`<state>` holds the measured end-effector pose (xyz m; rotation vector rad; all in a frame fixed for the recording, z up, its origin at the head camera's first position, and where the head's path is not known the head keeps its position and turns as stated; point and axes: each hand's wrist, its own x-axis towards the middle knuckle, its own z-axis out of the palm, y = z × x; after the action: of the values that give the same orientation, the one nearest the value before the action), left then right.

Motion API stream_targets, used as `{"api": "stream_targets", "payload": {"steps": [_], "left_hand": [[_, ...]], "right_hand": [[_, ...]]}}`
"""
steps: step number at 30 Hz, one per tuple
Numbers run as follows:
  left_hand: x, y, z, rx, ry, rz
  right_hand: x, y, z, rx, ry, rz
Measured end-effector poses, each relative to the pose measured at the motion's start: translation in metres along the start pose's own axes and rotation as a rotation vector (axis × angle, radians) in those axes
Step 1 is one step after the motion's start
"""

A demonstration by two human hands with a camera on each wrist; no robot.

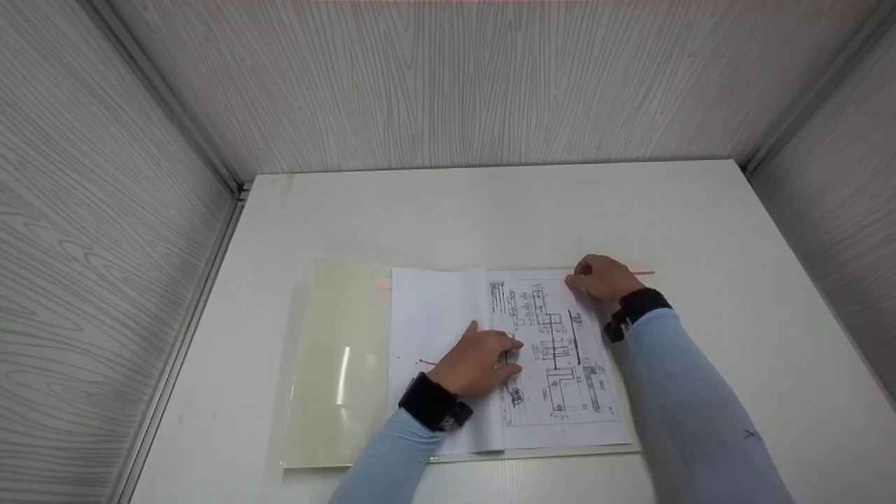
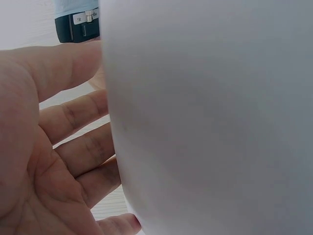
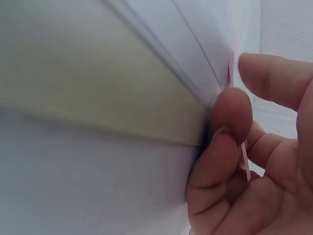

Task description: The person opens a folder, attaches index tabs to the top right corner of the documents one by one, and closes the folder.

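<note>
An open folder (image 1: 325, 392) with a pale yellow-green cover lies on the table, bearing white pages. The left hand (image 1: 479, 360) rests across a blank white page (image 1: 434, 308) at its right edge, over a technical drawing sheet (image 1: 532, 434). In the left wrist view, that hand's thumb (image 2: 68, 66) and fingers reach the page's edge, their tips partly hidden by it. At the drawing's upper right corner, the right hand (image 1: 605, 276) holds the sheet's edge with curled fingers. A thin pink strip (image 3: 246, 161) passes by those fingers in the right wrist view.
Pink tabs stick out beside the right hand (image 1: 642, 268) and at the blank page's left edge (image 1: 383, 283). The white table (image 1: 490, 217) meets wood-grain panels (image 1: 455, 84) at the back and both sides. Both forearms wear light blue sleeves (image 1: 693, 399).
</note>
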<state>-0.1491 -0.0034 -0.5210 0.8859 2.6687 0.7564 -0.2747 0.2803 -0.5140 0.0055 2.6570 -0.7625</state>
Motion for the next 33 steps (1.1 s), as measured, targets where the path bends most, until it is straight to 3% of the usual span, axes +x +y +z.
{"api": "stream_targets", "payload": {"steps": [7,16,26,33], "left_hand": [[-0.001,0.0,-0.001,-0.003,-0.002,-0.002],[-0.001,0.0,-0.001,-0.007,0.003,0.007],[0.0,-0.001,0.001,0.006,0.0,0.0],[0.0,-0.001,0.001,0.004,-0.002,-0.004]], "right_hand": [[0.001,-0.007,0.004,-0.024,0.056,0.028],[0.002,-0.002,0.001,0.0,0.032,-0.011],[-0.003,-0.015,0.007,-0.029,0.118,0.058],[-0.001,-0.009,0.006,-0.062,0.071,0.044]]}}
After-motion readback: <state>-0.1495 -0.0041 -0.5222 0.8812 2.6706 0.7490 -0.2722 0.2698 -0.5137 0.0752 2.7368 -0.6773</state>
